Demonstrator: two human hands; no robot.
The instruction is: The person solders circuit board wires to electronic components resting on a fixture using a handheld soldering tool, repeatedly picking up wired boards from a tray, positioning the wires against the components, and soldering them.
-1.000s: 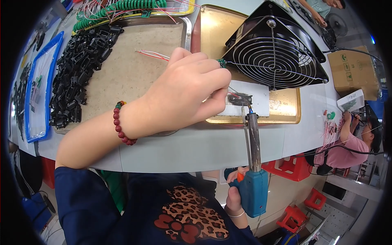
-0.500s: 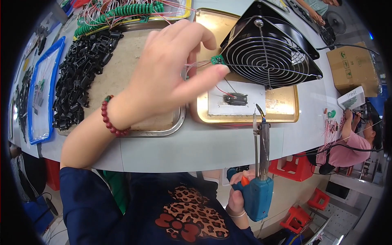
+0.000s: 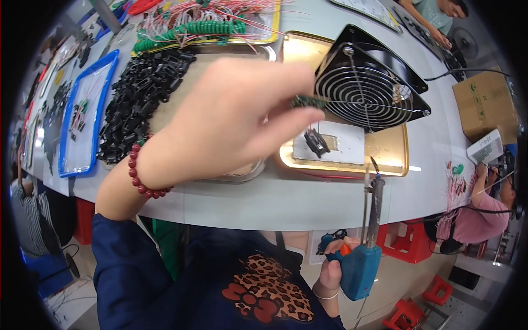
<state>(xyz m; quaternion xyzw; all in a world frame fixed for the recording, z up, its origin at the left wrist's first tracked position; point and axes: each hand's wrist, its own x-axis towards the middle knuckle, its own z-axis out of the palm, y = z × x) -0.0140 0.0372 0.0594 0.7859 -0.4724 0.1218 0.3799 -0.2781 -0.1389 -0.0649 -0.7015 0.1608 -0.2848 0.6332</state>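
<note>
My left hand (image 3: pixel 236 110) pinches a small green circuit board (image 3: pixel 309 102) between thumb and fingers. From the board a small black plastic part (image 3: pixel 317 142) hangs tilted on thin wires, over a white pad (image 3: pixel 350 144) with a cut-out in its middle. The pad lies in a gold-coloured metal tray (image 3: pixel 391 144). At the lower right, my right hand (image 3: pixel 330 275) grips a blue soldering gun (image 3: pixel 361 270), its tip pointing up just in front of the tray.
A black fan with a wire guard (image 3: pixel 363 91) stands over the gold tray. To the left, black plastic parts (image 3: pixel 137 93) are heaped on a metal tray beside a blue tray (image 3: pixel 67 132). Wired green boards (image 3: pixel 190 27) lie behind. A carton (image 3: pixel 487 104) and co-workers are at right.
My left hand has lifted the board, and the black part has come up off the white pad, now hanging tilted. The view has shifted slightly; my right hand still holds the soldering gun.
</note>
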